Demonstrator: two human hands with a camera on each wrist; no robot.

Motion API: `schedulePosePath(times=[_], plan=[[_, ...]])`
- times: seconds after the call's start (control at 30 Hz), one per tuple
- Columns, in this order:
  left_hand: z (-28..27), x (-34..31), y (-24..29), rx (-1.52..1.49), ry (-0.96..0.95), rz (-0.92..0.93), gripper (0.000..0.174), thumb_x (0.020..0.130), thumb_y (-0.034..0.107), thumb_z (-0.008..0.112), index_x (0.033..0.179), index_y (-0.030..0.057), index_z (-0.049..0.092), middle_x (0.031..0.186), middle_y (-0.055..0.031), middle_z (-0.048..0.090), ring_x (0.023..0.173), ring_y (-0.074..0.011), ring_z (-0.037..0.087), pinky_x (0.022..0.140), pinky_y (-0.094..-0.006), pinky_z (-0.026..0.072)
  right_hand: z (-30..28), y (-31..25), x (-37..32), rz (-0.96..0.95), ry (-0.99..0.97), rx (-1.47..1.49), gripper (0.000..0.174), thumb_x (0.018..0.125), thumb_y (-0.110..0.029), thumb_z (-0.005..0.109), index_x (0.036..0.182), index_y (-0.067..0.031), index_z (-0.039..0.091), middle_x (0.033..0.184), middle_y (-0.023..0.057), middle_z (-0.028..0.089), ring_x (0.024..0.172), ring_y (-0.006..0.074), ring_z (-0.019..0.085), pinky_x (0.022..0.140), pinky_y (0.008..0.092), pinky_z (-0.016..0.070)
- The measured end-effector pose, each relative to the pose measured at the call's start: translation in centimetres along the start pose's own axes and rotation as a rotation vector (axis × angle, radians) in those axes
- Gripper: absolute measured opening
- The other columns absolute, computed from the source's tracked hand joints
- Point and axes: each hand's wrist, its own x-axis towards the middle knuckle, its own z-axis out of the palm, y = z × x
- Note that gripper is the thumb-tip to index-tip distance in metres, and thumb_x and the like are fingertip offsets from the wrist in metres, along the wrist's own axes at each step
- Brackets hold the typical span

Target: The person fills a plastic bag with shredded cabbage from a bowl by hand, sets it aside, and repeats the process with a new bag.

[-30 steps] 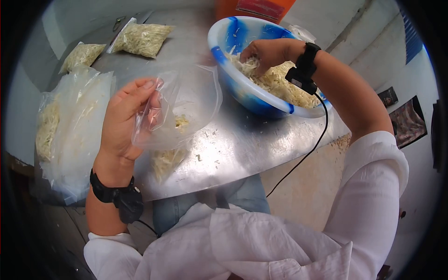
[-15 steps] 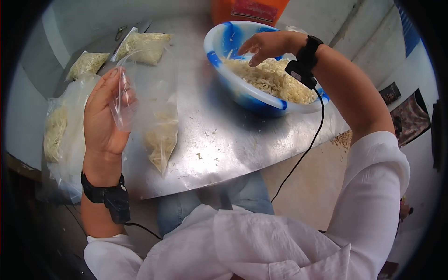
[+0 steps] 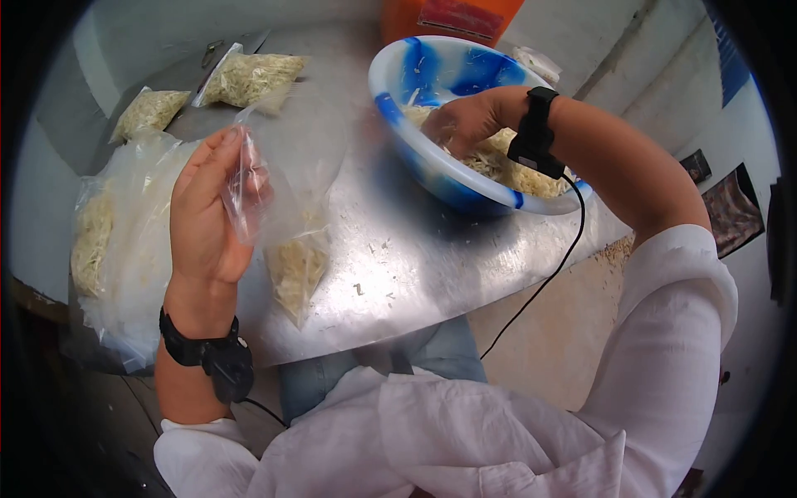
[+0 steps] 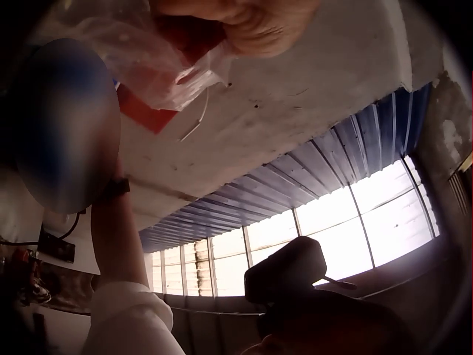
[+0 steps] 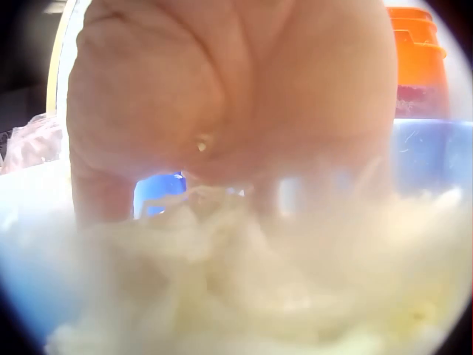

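My left hand (image 3: 237, 170) is raised over the table and pinches the rim of a clear plastic bag (image 3: 290, 207). The bag hangs down with a little pale shredded food (image 3: 296, 270) in its bottom corner. In the left wrist view the left hand (image 4: 247, 22) and crumpled bag (image 4: 148, 63) show from below. My right hand (image 3: 459, 124) is down inside the blue-and-white bowl (image 3: 383, 98). Its curled fingers dig into the shredded food (image 3: 523, 174). The right wrist view shows the right hand (image 5: 222, 96) sunk into the shreds (image 5: 259, 288), fingertips hidden.
The metal table (image 3: 415, 257) carries two filled bags (image 3: 253, 73) (image 3: 149, 108) at the back left. A heap of plastic bags (image 3: 116, 241) with more shreds lies at the left edge. An orange container (image 3: 452, 15) stands behind the bowl.
My right hand lifted open above the bowl, then dropped back into the shreds. My left hand swung the bag upright to the left and now holds it slightly nearer the middle.
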Motion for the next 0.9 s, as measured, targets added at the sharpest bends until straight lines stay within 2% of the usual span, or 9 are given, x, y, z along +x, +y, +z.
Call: schedulePosePath(times=[0.03, 0.17, 0.33, 0.4, 0.43, 0.57, 0.77, 0.87, 0.9], plan=[[0.2, 0.0, 0.1, 0.018, -0.006, 0.008, 0.012, 0.089, 0.011, 0.05, 0.096, 0.0026, 0.053, 0.074, -0.0022, 0.055, 0.061, -0.0082, 0.051, 0.054, -0.0204, 0.0412, 0.5, -0.1, -1.3, 0.028, 0.078, -0.088, 0.066, 0.066, -0.03, 0.069, 0.123, -0.0041, 0.049, 0.124, 0.016, 0.049, 0.117, 0.0308, 0.044, 0.098, 0.0373, 0.0324], [0.9, -0.2, -0.1, 0.05, -0.008, 0.002, 0.012, 0.088, 0.012, 0.052, 0.096, 0.0024, 0.053, 0.073, -0.0019, 0.055, 0.06, -0.0085, 0.052, 0.054, -0.0204, 0.0411, 2.3, 0.5, -4.6, -0.021, 0.217, -0.227, 0.058, 0.063, -0.019, 0.071, 0.116, -0.0028, 0.053, 0.119, 0.0155, 0.049, 0.11, 0.0324, 0.047, 0.097, 0.0352, 0.0356], [2.5, -1.1, 0.3, 0.192, 0.012, -0.034, 0.013, 0.086, 0.013, 0.057, 0.094, 0.0037, 0.054, 0.07, -0.0014, 0.055, 0.058, -0.0088, 0.051, 0.052, -0.0201, 0.0401, 4.1, 1.6, -7.9, 0.032, 0.309, -0.292, 0.059, 0.065, -0.018, 0.07, 0.119, -0.0022, 0.051, 0.121, 0.0158, 0.047, 0.109, 0.0307, 0.049, 0.096, 0.0337, 0.0373], [2.7, -1.1, 0.7, 0.231, -0.001, -0.035, 0.012, 0.087, 0.013, 0.054, 0.094, 0.0037, 0.054, 0.07, -0.0005, 0.054, 0.057, -0.0078, 0.05, 0.051, -0.0193, 0.0404, 5.0, 1.6, -8.7, 0.113, 0.357, -0.131, 0.061, 0.067, -0.019, 0.069, 0.122, -0.0019, 0.048, 0.124, 0.0155, 0.045, 0.109, 0.0299, 0.049, 0.096, 0.0333, 0.0375], [2.8, -1.0, 1.0, 0.267, -0.018, -0.038, 0.011, 0.088, 0.013, 0.052, 0.094, 0.0037, 0.054, 0.07, 0.0004, 0.054, 0.055, -0.0068, 0.05, 0.051, -0.0185, 0.0407, 5.3, 2.0, -8.8, 0.123, 0.383, -0.207, 0.065, 0.068, -0.02, 0.069, 0.124, -0.001, 0.045, 0.126, 0.0159, 0.043, 0.111, 0.0291, 0.048, 0.096, 0.0326, 0.0376], [2.6, -0.3, 3.2, 0.267, -0.047, 0.003, 0.01, 0.088, 0.014, 0.053, 0.092, 0.0043, 0.056, 0.07, 0.0014, 0.054, 0.055, -0.0062, 0.049, 0.049, -0.0186, 0.0396, 5.7, 3.8, -9.2, 0.205, 0.363, -0.207, 0.071, 0.067, -0.028, 0.07, 0.127, -0.0026, 0.044, 0.128, 0.0168, 0.044, 0.117, 0.0298, 0.045, 0.099, 0.0333, 0.0342], [1.9, -0.1, 4.8, 0.261, -0.029, 0.093, 0.013, 0.089, 0.013, 0.052, 0.089, 0.0025, 0.059, 0.073, -0.0005, 0.056, 0.059, -0.007, 0.051, 0.052, -0.0186, 0.0423, 5.4, 3.5, -9.3, 0.178, 0.332, -0.392, 0.071, 0.065, -0.024, 0.07, 0.128, -0.0063, 0.044, 0.128, 0.0169, 0.045, 0.119, 0.0295, 0.044, 0.098, 0.0334, 0.035], [1.2, 0.4, 5.9, 0.278, -0.004, 0.126, 0.012, 0.088, 0.013, 0.053, 0.089, 0.0025, 0.059, 0.074, -0.0008, 0.057, 0.059, -0.0072, 0.052, 0.054, -0.0189, 0.0439, 5.4, 2.1, -9.3, 0.296, 0.247, -0.411, 0.069, 0.066, -0.021, 0.069, 0.129, -0.01, 0.043, 0.129, 0.0162, 0.044, 0.119, 0.0294, 0.043, 0.098, 0.0339, 0.0355], [1.1, 0.4, 6.2, 0.271, 0.021, 0.134, 0.012, 0.088, 0.013, 0.053, 0.089, 0.0027, 0.059, 0.075, -0.0008, 0.058, 0.059, -0.0072, 0.052, 0.054, -0.0191, 0.0444, 5.6, 2.5, -9.1, 0.193, 0.336, -0.441, 0.07, 0.064, -0.016, 0.07, 0.129, -0.0113, 0.044, 0.128, 0.0167, 0.045, 0.117, 0.0301, 0.044, 0.099, 0.0347, 0.0351]])
